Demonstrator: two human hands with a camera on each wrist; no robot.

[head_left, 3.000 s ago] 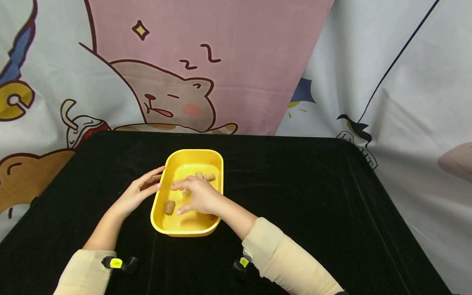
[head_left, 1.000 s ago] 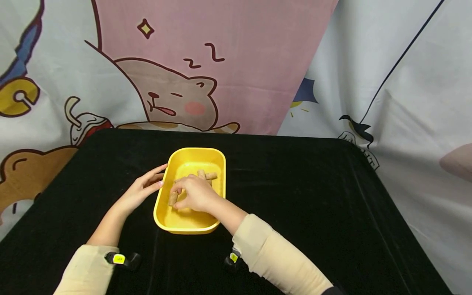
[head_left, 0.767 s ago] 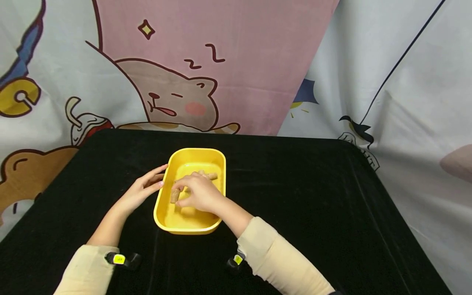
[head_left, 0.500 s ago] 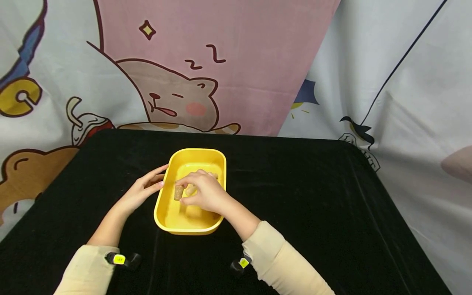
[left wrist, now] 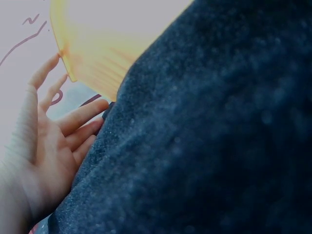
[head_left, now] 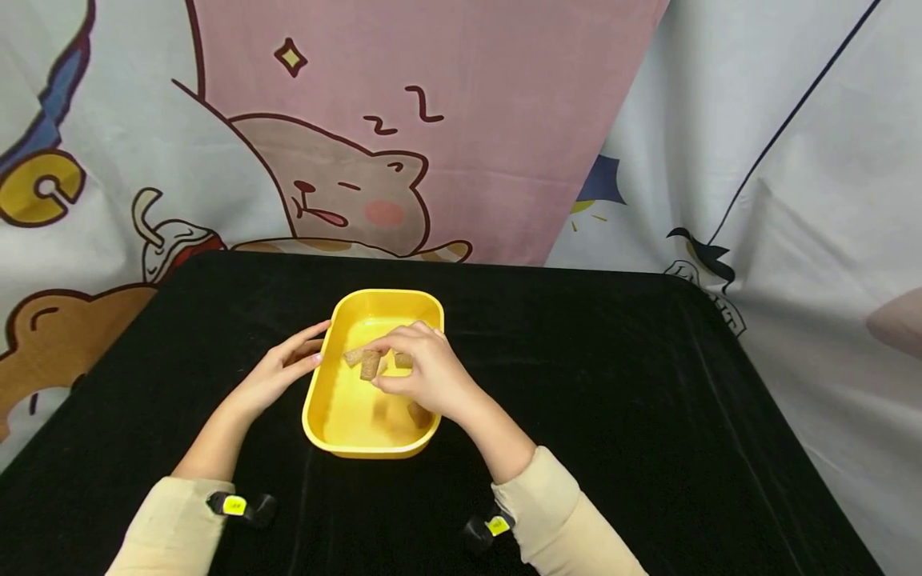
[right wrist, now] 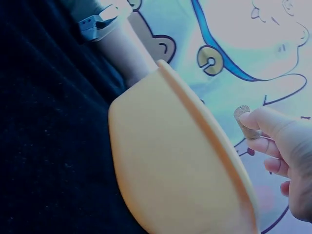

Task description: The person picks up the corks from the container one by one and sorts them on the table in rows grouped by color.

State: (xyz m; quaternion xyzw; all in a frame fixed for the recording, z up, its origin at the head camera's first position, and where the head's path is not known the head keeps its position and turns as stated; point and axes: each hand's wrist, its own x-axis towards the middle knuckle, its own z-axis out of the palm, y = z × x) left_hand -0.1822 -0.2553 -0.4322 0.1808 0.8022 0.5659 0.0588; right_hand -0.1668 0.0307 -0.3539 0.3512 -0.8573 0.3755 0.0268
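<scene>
While the right hand (head_left: pixel 430 374) pinches one cork (head_left: pixel 370 366) over the tub (head_left: pixel 346 416), the left hand (head_left: pixel 270 378), fingers extended, touches the tub's side. I can read two Zs (head_left: pixel 423 105) on the backdrop (head_left: pixel 519 112), but not the yellow labels (head_left: pixel 234 505).

A dozing cartoon animal (head_left: pixel 360 196) adorns a pink-and-white curtain (head_left: pixel 519 120) behind a black-covered tabletop (head_left: pixel 612 384), with a yellow bell (head_left: pixel 25 190) printed at left.

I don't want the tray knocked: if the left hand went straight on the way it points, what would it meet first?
The left side of the yellow tray, most likely; the left hand has its fingertips right at that side, though which ones touch is unclear.
</scene>
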